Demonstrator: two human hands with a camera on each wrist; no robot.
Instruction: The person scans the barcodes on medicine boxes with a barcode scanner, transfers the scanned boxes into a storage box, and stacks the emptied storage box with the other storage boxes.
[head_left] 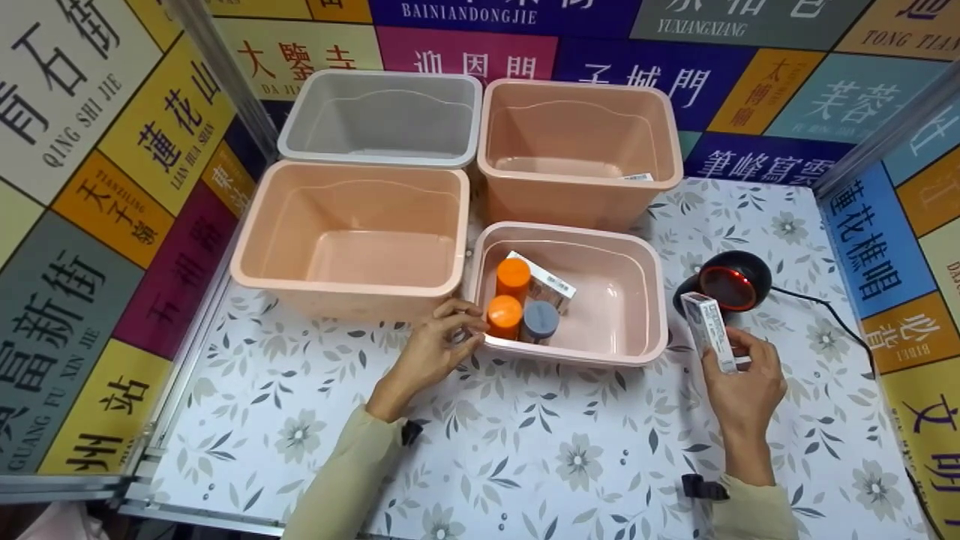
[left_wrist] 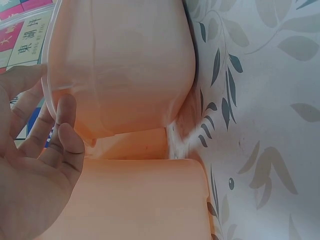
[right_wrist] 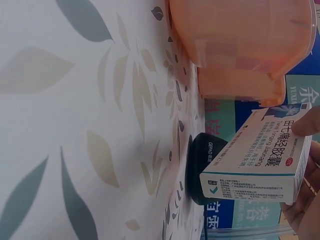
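Note:
In my right hand (head_left: 746,382) is a white medicine box (head_left: 709,330), held between thumb and fingers. The right wrist view shows its printed front (right_wrist: 262,145) and barcoded end. The box is close beside a black barcode scanner (head_left: 731,281) with a glowing red window, overlapping it in the head view. My left hand (head_left: 435,345) is at the left front corner of the small pink bin (head_left: 649,300), its loosely bent fingertips right at the rim. Inside that bin are two orange-capped bottles (head_left: 514,276), a grey-capped bottle (head_left: 540,321) and a white box (head_left: 553,281).
A peach bin (head_left: 349,296) stands left of the pink bin. Behind are a grey bin (head_left: 379,159) and another peach bin (head_left: 570,202) with a small white item (head_left: 639,178) inside. A black cable (head_left: 840,311) runs right from the scanner. Printed panels (head_left: 172,142) enclose the table.

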